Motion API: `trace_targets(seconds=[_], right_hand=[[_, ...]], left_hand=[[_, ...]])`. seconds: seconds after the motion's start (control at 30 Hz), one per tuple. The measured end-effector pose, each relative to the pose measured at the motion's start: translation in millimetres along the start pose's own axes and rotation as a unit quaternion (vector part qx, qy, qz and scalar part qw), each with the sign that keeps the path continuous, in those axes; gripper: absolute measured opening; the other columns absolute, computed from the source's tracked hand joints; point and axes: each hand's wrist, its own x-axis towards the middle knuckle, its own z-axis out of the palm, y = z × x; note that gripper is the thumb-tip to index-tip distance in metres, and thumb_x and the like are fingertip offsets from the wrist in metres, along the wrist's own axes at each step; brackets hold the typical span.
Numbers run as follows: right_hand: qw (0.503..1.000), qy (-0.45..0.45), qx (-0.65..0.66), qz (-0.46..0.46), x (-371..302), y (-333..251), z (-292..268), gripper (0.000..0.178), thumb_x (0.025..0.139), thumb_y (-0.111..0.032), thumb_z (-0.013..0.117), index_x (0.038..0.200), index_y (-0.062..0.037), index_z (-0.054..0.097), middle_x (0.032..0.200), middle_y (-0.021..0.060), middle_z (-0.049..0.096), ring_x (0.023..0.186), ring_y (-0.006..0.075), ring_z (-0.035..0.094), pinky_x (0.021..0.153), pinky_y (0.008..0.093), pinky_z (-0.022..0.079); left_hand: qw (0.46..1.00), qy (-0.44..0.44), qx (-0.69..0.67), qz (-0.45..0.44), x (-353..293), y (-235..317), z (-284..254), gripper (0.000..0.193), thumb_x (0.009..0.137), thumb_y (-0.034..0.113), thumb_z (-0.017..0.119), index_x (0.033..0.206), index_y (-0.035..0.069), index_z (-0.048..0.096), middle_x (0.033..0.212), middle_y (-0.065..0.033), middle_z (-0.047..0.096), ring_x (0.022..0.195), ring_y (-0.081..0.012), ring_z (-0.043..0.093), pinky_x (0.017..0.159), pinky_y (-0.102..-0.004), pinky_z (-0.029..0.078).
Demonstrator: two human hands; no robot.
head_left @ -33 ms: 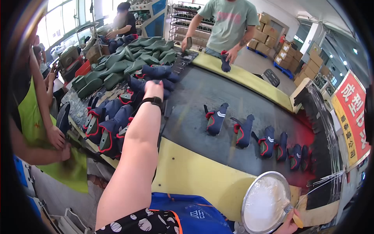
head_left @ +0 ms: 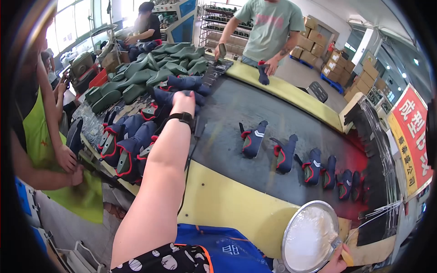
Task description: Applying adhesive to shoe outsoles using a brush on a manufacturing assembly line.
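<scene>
My left hand [head_left: 183,101] reaches far out to the pile on the left and is closed on a navy shoe upper [head_left: 165,97], its fingertips partly hidden. More navy uppers with red edging [head_left: 129,152], fitted on green shoe lasts, lie beside my forearm. At the lower right my right hand [head_left: 337,263], partly cut off by the frame, is closed around a brush [head_left: 348,258] with a yellow handle. The brush's metal collar rests over the rim of a round metal bowl [head_left: 284,248] holding white paste. Whether this hand also supports the bowl cannot be made out.
Several navy uppers [head_left: 285,154] stand in a row on the dark conveyor belt [head_left: 227,123], leading into a red-lit opening [head_left: 355,150]. Green lasts [head_left: 150,68] are heaped at far left. Across the belt a co-worker [head_left: 271,32] holds an upper; another person's arms [head_left: 63,159] are close at left.
The co-worker across the belt has lifted the dark object in one hand slightly. My left hand has shifted a little to the right over the pile; my right hand stays by the bowl.
</scene>
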Motion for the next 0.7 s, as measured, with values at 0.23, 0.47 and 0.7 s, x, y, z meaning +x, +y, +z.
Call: trace_targets(seconds=[0.23, 0.47, 0.7], right_hand=[[0.997, -0.021, 0.07, 0.002, -9, 8, 17, 0.025, 0.092, -0.011, 0.078, 0.103, 0.0102, 0.07, 0.097, 0.0169, 0.073, 0.081, 0.0231, 0.065, 0.076, 0.0385, 0.055], [0.998, -0.013, 0.058, 0.024, -16, 11, 2, 0.022, 0.092, -0.009, 0.077, 0.1, 0.0101, 0.071, 0.094, 0.0163, 0.073, 0.082, 0.0252, 0.066, 0.077, 0.0393, 0.054], [0.998, 0.013, 0.067, -0.005, -18, 19, -8, 0.021, 0.092, -0.008, 0.076, 0.101, 0.0103, 0.071, 0.099, 0.0164, 0.073, 0.085, 0.0237, 0.066, 0.078, 0.0392, 0.054]], left_hand=[[0.956, -0.103, 0.267, -0.068, -133, -65, -53, 0.031, 0.093, 0.006, 0.06, 0.124, 0.004, 0.054, 0.118, -0.0137, 0.061, 0.103, -0.0338, 0.063, 0.088, -0.0539, 0.059], [0.757, -0.159, 0.576, -0.265, -218, -59, -190, 0.023, 0.092, 0.004, 0.065, 0.114, 0.001, 0.063, 0.114, -0.0126, 0.067, 0.1, -0.029, 0.068, 0.077, -0.0508, 0.06], [0.236, -0.387, 0.875, -0.172, -217, -21, -217, 0.048, 0.082, 0.003, 0.073, 0.125, 0.008, 0.052, 0.109, -0.0154, 0.065, 0.093, -0.0297, 0.07, 0.073, -0.0436, 0.06]])
